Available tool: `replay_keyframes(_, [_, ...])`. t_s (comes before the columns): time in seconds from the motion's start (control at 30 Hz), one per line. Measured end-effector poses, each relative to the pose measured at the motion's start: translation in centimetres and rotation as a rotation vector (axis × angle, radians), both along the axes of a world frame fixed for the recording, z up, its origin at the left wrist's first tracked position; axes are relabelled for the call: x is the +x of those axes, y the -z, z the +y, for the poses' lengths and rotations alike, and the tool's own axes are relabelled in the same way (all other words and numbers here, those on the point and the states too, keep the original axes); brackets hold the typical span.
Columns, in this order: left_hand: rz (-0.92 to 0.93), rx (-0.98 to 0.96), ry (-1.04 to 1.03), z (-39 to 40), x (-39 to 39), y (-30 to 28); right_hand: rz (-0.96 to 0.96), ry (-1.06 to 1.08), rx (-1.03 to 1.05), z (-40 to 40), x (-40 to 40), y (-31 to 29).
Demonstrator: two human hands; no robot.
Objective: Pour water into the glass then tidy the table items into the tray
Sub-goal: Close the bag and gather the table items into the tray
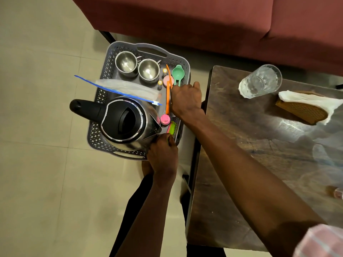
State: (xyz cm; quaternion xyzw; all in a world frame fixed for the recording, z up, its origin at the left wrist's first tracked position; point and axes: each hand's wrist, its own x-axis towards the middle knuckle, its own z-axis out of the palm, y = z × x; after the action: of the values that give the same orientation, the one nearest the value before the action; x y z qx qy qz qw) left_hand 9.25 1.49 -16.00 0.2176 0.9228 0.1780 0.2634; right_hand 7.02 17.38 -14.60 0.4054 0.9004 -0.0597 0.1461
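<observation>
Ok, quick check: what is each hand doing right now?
Left hand: fingers curled round a green item at the tray's near edge.
Right hand: curled beside the orange tongs; grip cannot be told.

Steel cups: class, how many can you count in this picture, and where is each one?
2. One steel cup sits in the tray's far left corner; the other stands just right of it. The kettle could hide more.

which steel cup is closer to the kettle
The right steel cup, next to the batteries, is nearer the kettle. The other cup sits farther back in the tray's corner.
</observation>
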Motion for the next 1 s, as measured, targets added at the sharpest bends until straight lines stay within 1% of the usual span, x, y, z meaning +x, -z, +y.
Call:
replay_keyframes(0.17, [0.012,0.049,0.032,-0.1,-0.1,-0.6,-0.043,-0.023,0.028,-0.2,0.1,0.2])
replay_keyframes(0.23, [0.036,0.09,0.023,-0.2,-0.1,-1.2,-0.022,-0.001,0.0,-0.2,0.3,0.1])
replay_keyframes(0.27, [0.058,0.125,0.012,-0.2,-0.1,-1.6,0.018,0.031,-0.028,-0.1,0.6,0.0])
replay_keyframes(0.33, [0.114,0.213,-0.006,-0.1,0.1,-2.4,0.152,0.142,-0.102,0.0,1.5,-0.5])
replay_keyframes(0.4, [0.123,0.295,-0.027,0.0,0.5,-3.2,0.32,0.282,-0.169,0.0,2.9,-1.3])
replay_keyframes(0.5, [0.06,0.458,0.005,1.0,1.9,-4.2,0.583,0.534,-0.258,-0.4,6.7,-2.6])
replay_keyframes(0.6, [-0.016,0.552,0.107,2.7,4.2,-5.2,0.742,0.781,-0.298,-1.3,11.9,-3.2])
replay_keyframes(0.7, [-0.08,0.556,0.227,4.7,7.6,-5.6,0.785,1.008,-0.226,-2.2,18.5,-2.9])
replay_keyframes(0.83, [-0.149,0.482,0.422,6.8,12.9,-5.3,0.813,1.278,-0.137,-3.0,27.2,-2.2])
replay_keyframes(1.0, [-0.256,0.379,0.658,9.3,20.8,-4.5,0.757,1.428,-0.031,-3.0,38.5,-2.3])
